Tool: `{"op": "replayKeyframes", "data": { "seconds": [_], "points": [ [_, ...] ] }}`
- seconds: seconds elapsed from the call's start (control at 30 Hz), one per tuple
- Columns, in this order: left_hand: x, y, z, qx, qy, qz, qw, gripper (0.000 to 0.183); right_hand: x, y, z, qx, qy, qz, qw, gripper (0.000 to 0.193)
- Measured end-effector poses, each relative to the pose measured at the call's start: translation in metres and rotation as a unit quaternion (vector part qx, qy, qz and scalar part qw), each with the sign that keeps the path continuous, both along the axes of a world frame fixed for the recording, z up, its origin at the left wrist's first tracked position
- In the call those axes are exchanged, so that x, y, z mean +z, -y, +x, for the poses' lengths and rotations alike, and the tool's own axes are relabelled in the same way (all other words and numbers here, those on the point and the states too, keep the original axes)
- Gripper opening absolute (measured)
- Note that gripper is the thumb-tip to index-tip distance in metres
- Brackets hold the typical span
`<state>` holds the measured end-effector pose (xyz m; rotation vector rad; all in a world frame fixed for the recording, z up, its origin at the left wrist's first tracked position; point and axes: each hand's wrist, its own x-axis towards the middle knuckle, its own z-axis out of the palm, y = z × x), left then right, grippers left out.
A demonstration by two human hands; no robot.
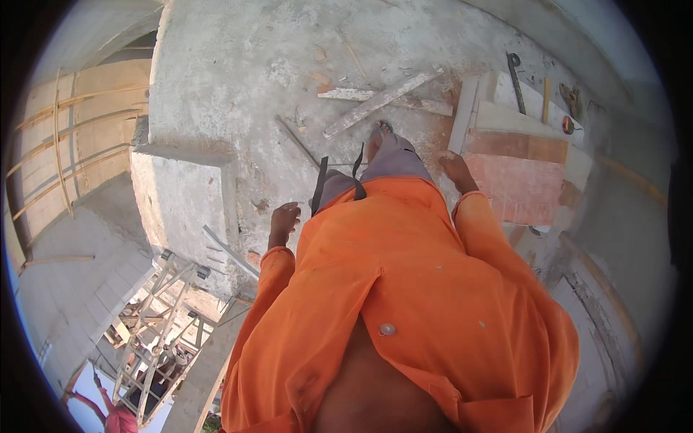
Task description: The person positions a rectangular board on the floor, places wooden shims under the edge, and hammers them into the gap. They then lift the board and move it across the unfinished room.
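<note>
My left hand [285, 218] hangs beside my orange shirt, above the concrete floor, its fingers loosely bent and apart with nothing seen in them. On the other side, my right hand [455, 172] is held low beside the near-left corner of a bench of boards [512, 184]; its fingers are loosely curled, with no object visible in them. Whether it touches the bench edge I cannot tell. On the bench top lie a dark metal bar with a curled end [517, 86], a thin yellowish stick [546, 101] and an orange-and-black tape measure [568, 125].
Two whitish planks [382, 101] cross on the dusty floor [245, 65] ahead of my foot [379, 137]. A narrow strip [296, 141] lies nearer. At left stand a concrete block [188, 195] and, beyond a drop, scaffolding [155, 346] with a person in pink [119, 418].
</note>
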<state>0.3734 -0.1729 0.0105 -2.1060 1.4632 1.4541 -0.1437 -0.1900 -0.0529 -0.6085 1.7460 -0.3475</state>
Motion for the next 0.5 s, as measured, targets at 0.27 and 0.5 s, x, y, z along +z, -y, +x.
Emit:
{"op": "replayKeyframes", "data": {
  "seconds": [0.27, 0.5],
  "points": [
    [0.053, 0.131, -0.027, 0.184, -0.019, 0.053, 0.981, 0.040, 0.025, 0.017, 0.005, -0.075, -0.018, -0.014, 0.997, 0.028],
    [0.018, 0.205, -0.031, 0.018, -0.039, 0.075, 0.996, 0.039, 0.031, -0.078, 0.041, -0.277, -0.038, 0.048, 0.959, 0.027]
  ]
}}
